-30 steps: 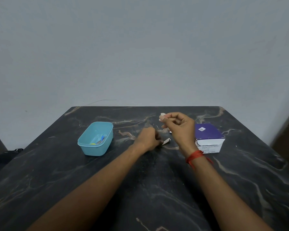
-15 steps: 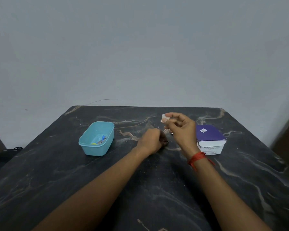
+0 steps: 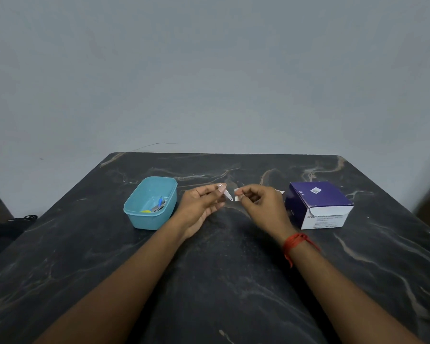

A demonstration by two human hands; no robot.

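My left hand [image 3: 201,207] is raised above the dark marble table [image 3: 221,269], palm turned up, and pinches a small silvery metal tool [image 3: 228,194] between thumb and fingertips. Just to its right my right hand [image 3: 260,204], with a red thread round the wrist, pinches a small white pad [image 3: 237,195]. The tool's tip and the pad are almost touching. What kind of tool it is cannot be told.
A light blue plastic tub [image 3: 150,203] holding a few small tools stands left of my hands. A purple and white carton [image 3: 318,204] stands to the right, with a white wrapper [image 3: 279,192] beside it. A grey wall rises behind the table's far edge.
My left hand has lifted off the table with the metal tool and turned palm up. My right hand has come down towards it with the white pad. The camera has shifted.
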